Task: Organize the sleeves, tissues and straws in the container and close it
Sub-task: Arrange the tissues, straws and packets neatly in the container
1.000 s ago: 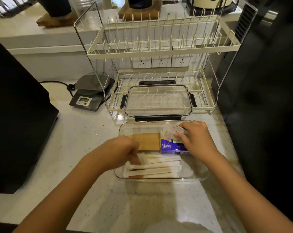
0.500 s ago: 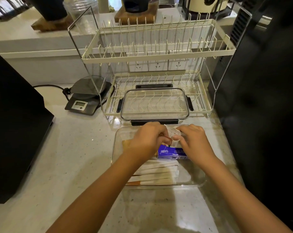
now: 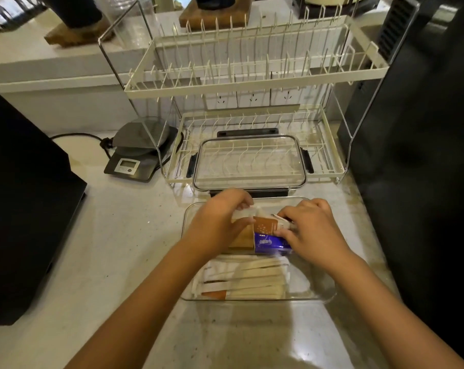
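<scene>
A clear plastic container point(image 3: 324, 294) sits open on the counter in front of me. Several paper-wrapped straws point(image 3: 255, 278) lie along its near side. At its far side are brown cardboard sleeves point(image 3: 243, 239) on the left and a blue tissue pack point(image 3: 269, 243) on the right. Above them I hold an orange-and-white packet point(image 3: 265, 225) between both hands: my left hand point(image 3: 220, 222) pinches its left end, my right hand point(image 3: 310, 230) grips its right end. The clear lid point(image 3: 249, 162) with black clips rests on the lower tier of the dish rack behind the container.
A cream two-tier dish rack point(image 3: 252, 86) stands at the back. A grey kitchen scale point(image 3: 140, 153) sits to its left. A black appliance point(image 3: 26, 203) fills the left side. Another dark machine point(image 3: 425, 155) rises on the right.
My left hand moved from the straws up to the far side of the container and took the packet's left end. The packet now shows its orange face between both hands.
</scene>
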